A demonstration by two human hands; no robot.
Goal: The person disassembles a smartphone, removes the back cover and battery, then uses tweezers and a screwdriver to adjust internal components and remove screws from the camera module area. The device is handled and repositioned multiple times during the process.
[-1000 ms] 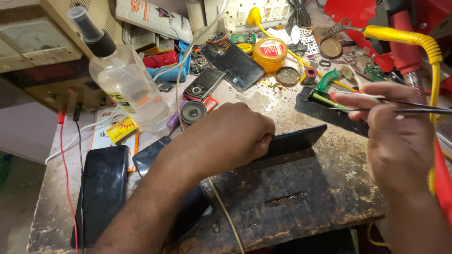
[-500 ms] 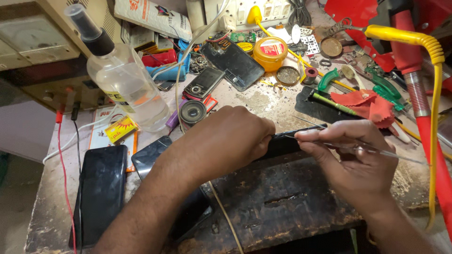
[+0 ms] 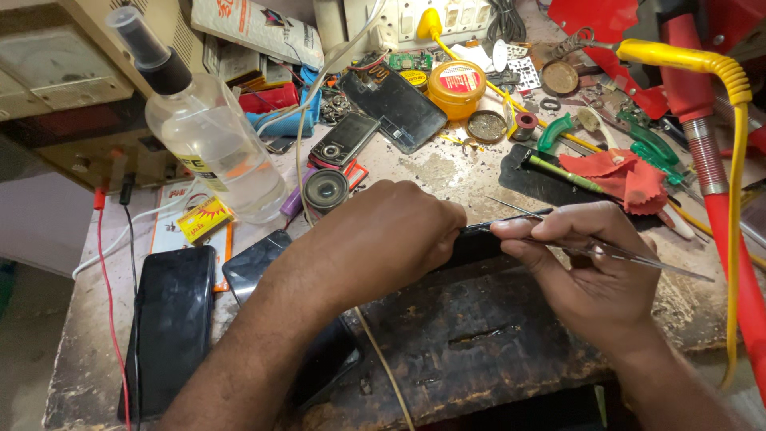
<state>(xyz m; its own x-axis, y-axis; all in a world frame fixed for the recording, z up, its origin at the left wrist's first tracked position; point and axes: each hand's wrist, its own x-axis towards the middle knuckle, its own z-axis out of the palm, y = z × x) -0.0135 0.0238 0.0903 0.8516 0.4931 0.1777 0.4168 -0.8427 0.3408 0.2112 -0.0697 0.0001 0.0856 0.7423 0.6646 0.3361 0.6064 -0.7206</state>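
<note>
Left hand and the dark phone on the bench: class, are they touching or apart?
Touching. The head view shows the left hand curled down over the dark phone, fingers gripping its edge, with no gap between them.

Small yellow packet [image 3: 204, 219] beside clear bottle [image 3: 214, 144]; dark phone screens [image 3: 171, 319] at left.

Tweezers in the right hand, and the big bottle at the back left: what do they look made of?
Tweezers: seemingly bare metal, thin and grey with a dull shine, pinched in the right hand. Bottle: probably clear plastic, see-through wall showing things behind it, with a black neck and translucent cap. The left hand covers a dark device; its material cannot be told.
</note>
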